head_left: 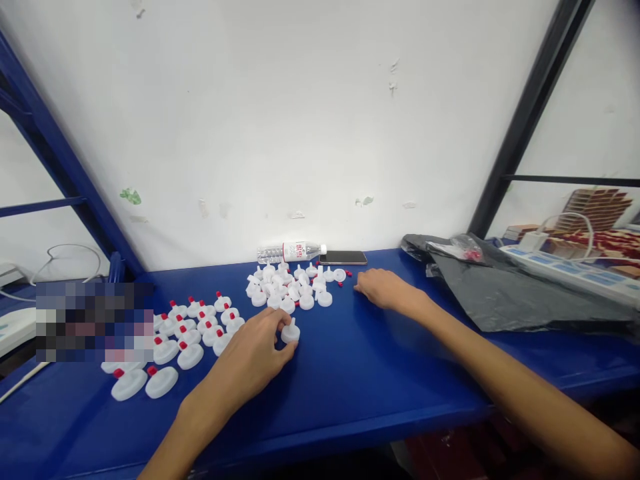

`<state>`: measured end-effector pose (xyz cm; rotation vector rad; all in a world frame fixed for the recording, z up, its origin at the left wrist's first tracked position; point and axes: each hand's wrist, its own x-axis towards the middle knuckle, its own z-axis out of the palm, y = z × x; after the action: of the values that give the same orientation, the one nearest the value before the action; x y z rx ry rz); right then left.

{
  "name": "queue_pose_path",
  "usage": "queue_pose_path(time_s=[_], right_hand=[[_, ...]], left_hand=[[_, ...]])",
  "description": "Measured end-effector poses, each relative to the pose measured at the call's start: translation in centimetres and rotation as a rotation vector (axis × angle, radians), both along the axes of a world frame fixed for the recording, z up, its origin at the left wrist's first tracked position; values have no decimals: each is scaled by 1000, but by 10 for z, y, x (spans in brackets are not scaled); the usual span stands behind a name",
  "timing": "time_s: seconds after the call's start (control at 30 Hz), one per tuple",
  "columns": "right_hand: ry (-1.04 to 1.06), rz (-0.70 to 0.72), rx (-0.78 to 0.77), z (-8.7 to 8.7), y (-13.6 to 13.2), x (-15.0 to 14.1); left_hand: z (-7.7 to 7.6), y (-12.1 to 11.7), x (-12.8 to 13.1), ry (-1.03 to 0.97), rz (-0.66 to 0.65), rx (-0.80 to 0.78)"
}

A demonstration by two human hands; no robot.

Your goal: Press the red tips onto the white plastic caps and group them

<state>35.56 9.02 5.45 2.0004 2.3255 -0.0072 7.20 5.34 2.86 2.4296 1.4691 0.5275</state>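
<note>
A white plastic nozzle cap [290, 333] with a bare spout is pinched between the thumb and fingers of my left hand [260, 343]. Beyond it lies a loose heap of similar white nozzle caps [285, 287]. My right hand [380, 288] rests low by the heap's right end, fingers curled together; whatever they hold, if anything, is hidden. Several tiny red tips [349, 274] are scattered just left of that hand. To the left of my left hand stand rows of white nozzle caps with red tips fitted [191, 356].
A clear water bottle [295, 252] lies against the wall beside a dark phone [343, 257]. Grey plastic sheeting [500, 293] covers the table's right part, with a power strip [575, 270] on it. Blue [65, 140] and black [530, 120] posts frame the blue table [350, 387].
</note>
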Motion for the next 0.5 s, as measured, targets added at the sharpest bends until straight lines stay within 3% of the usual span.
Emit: queue_pose_path(time_s=[0.1, 0.27, 0.37, 0.5], right_hand=[[72, 44, 46, -1, -1, -6], [682, 302, 187, -1, -6, -31], [985, 415, 121, -4, -18, -53], [1182, 482, -45, -15, -29, -72]], left_hand=[[-1, -1, -1, 3, -4, 5], [3, -5, 4, -45, -34, 11], [9, -8, 9, -106, -46, -13], [19, -11, 14, -197, -49, -69]])
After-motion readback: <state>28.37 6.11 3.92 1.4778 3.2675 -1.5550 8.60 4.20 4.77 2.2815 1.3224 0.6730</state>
